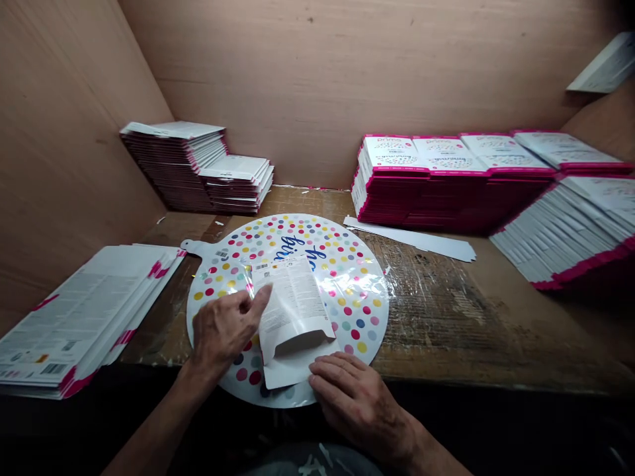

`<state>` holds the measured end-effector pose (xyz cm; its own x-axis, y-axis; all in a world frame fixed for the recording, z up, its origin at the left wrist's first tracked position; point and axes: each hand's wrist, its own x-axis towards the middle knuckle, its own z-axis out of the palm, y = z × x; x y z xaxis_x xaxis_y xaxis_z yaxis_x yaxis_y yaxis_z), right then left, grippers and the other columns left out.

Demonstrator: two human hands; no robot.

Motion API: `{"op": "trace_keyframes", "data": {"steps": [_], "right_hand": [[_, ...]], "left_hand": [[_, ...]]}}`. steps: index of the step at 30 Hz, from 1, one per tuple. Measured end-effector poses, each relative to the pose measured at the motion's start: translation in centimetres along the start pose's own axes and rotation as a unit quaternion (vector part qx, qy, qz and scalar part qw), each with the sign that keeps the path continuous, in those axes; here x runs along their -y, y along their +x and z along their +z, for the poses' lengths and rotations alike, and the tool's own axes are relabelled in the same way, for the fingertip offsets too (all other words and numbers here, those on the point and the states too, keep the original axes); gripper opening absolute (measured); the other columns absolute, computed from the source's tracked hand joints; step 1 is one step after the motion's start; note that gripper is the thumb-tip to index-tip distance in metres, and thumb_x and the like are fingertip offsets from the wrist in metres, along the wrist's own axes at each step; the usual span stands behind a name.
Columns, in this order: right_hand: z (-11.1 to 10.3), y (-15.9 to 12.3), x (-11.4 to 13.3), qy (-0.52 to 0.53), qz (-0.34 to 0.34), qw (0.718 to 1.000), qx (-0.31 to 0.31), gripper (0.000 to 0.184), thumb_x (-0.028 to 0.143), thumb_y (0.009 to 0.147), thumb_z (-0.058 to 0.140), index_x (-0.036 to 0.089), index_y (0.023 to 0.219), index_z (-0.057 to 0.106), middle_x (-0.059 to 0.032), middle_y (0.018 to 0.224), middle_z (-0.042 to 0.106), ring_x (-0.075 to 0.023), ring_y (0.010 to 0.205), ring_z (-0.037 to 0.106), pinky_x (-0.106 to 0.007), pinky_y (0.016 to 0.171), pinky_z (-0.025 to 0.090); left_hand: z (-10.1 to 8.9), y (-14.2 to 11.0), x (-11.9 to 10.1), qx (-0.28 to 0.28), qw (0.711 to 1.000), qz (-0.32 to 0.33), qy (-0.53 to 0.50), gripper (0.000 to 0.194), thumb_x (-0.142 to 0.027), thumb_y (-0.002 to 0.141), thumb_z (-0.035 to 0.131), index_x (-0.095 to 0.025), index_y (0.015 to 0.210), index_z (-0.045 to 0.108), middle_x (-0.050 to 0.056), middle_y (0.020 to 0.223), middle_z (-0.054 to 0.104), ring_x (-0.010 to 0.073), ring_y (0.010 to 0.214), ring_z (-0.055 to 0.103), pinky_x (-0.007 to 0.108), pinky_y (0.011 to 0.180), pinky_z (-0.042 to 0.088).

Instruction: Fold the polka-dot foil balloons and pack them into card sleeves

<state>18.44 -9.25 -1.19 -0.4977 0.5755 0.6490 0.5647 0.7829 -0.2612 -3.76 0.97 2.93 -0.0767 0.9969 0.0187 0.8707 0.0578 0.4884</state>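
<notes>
White card envelope [292,304], flat and rectangular, smooth with a slight sheen; fine grey print and a barcode near its far end. Near end gapes in a curved mouth, a plain white flap extending towards the person. Interior shadowed; contents cannot be made out.

Envelope lies at a slant on a large round foil balloon [352,291], glossy, faintly wrinkled, white with multicoloured dots and blue script partly covered by the card. Balloon's narrow tail points left; its near edge overhangs the bench [421,330], a brown surface with scuffed, grainy patches and shiny clear film.

Left hand [221,330]: over the balloon, at the envelope's left edge. Thumb extended, other fingers curled; cannot tell whether they pinch the card. Right hand [357,396]: at the flap's near right corner, fingers close together and gently bent; grip beneath cannot be seen.

Left side: fanned pile of flat white-and-pink printed cartons [84,304]; beyond it, a stepped stack of white cartons with pink edges [173,158] by the plywood wall [297,86]. Far right: row of white-and-magenta carton stacks [436,185], dotted fronts upward, and a leaning white-sided carton stack [560,231]. Long, thin white strip [421,242] lies before the row, ragged along one edge.
</notes>
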Motion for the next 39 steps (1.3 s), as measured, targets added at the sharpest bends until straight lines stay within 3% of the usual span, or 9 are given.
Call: {"op": "trace_keyframes", "data": {"steps": [2, 4, 8, 12, 23, 29, 33, 36, 39], "right_hand": [[-0.9, 0.0, -0.6, -0.012, 0.010, 1.000, -0.016, 0.018, 0.008, 0.090, 0.051, 0.015, 0.100, 0.065, -0.0079, 0.092, 0.073, -0.0169, 0.085, 0.068, -0.032, 0.081, 0.056], [-1.7, 0.2, -1.5, -0.048, 0.027, 0.998, -0.028, 0.015, 0.010, 0.091, 0.053, 0.016, 0.099, 0.065, -0.0071, 0.091, 0.072, -0.0163, 0.082, 0.066, -0.031, 0.076, 0.053], [-2.0, -0.2, -3.5, -0.113, 0.059, 0.992, 0.022, 0.014, 0.015, 0.095, 0.053, 0.017, 0.098, 0.066, -0.0064, 0.091, 0.070, -0.0173, 0.083, 0.061, -0.032, 0.077, 0.048], [-1.4, -0.9, -4.4, -0.123, 0.048, 0.985, 0.108, 0.014, 0.018, 0.097, 0.052, 0.019, 0.097, 0.067, -0.0058, 0.091, 0.067, -0.0182, 0.083, 0.056, -0.032, 0.078, 0.044], [0.4, 1.0, -4.8, -0.196, 0.013, 0.960, 0.198, 0.022, 0.029, 0.096, 0.055, 0.016, 0.080, 0.061, -0.0068, 0.080, 0.064, -0.0206, 0.077, 0.056, -0.034, 0.072, 0.042], [-3.9, -1.7, -3.4, -0.155, 0.054, 0.947, 0.277, 0.027, 0.035, 0.100, 0.048, 0.017, 0.082, 0.057, -0.0040, 0.076, 0.061, -0.0155, 0.063, 0.054, -0.030, 0.057, 0.037], [-6.7, -6.3, -2.3, -0.112, 0.082, 0.976, 0.167, 0.036, 0.041, 0.097, 0.052, 0.018, 0.069, 0.056, -0.0012, 0.066, 0.058, -0.0133, 0.058, 0.054, -0.028, 0.056, 0.040], [-5.8, -7.1, -2.1, -0.152, 0.066, 0.983, 0.074, 0.031, 0.042, 0.096, 0.056, 0.013, 0.100, 0.067, -0.0136, 0.099, 0.068, -0.0231, 0.095, 0.064, -0.035, 0.081, 0.052], [-4.1, -6.2, -2.3, -0.179, 0.032, 0.981, 0.061, 0.025, 0.022, 0.099, 0.051, 0.015, 0.119, 0.063, -0.0150, 0.118, 0.066, -0.0243, 0.113, 0.059, -0.040, 0.094, 0.051]], "left_hand": [[2.0, 1.0, -1.4, -0.051, 0.986, 0.154, 0.034, 0.040, -0.051, 0.091, 0.048, -0.018, 0.085, 0.070, 0.008, 0.089, 0.074, 0.0264, 0.090, 0.067, 0.037, 0.081, 0.050], [4.7, 1.7, -2.5, -0.013, 0.951, 0.305, 0.039, 0.037, -0.037, 0.094, 0.046, -0.016, 0.117, 0.065, 0.012, 0.125, 0.067, 0.0291, 0.120, 0.058, 0.044, 0.101, 0.045], [9.0, 2.1, -3.7, 0.054, 0.901, 0.426, 0.059, 0.042, -0.029, 0.099, 0.037, -0.013, 0.134, 0.054, 0.014, 0.145, 0.052, 0.0327, 0.140, 0.037, 0.053, 0.114, 0.032], [9.8, 2.1, -4.2, 0.068, 0.890, 0.448, 0.054, 0.042, -0.029, 0.100, 0.035, -0.013, 0.134, 0.053, 0.014, 0.144, 0.051, 0.0333, 0.140, 0.037, 0.054, 0.114, 0.031], [9.8, 3.2, -5.5, 0.135, 0.873, 0.469, 0.020, 0.043, -0.031, 0.098, 0.037, -0.015, 0.136, 0.051, 0.015, 0.145, 0.049, 0.0324, 0.141, 0.035, 0.054, 0.115, 0.025], [9.9, 3.0, -6.4, 0.152, 0.860, 0.486, 0.000, 0.044, -0.034, 0.099, 0.037, -0.013, 0.136, 0.050, 0.017, 0.146, 0.047, 0.0329, 0.143, 0.032, 0.054, 0.116, 0.022], [10.1, 3.4, -7.0, 0.165, 0.843, 0.511, -0.009, 0.043, -0.033, 0.099, 0.039, -0.015, 0.136, 0.049, 0.015, 0.146, 0.049, 0.0307, 0.144, 0.031, 0.053, 0.117, 0.022], [10.1, 3.5, -7.3, 0.156, 0.839, 0.520, -0.025, 0.041, -0.033, 0.097, 0.044, -0.013, 0.133, 0.052, 0.017, 0.146, 0.049, 0.0308, 0.143, 0.033, 0.053, 0.118, 0.023], [9.1, 2.0, -6.7, 0.100, 0.870, 0.476, -0.086, 0.033, -0.031, 0.096, 0.047, -0.014, 0.122, 0.060, 0.018, 0.143, 0.051, 0.0302, 0.139, 0.041, 0.051, 0.115, 0.032]]}}
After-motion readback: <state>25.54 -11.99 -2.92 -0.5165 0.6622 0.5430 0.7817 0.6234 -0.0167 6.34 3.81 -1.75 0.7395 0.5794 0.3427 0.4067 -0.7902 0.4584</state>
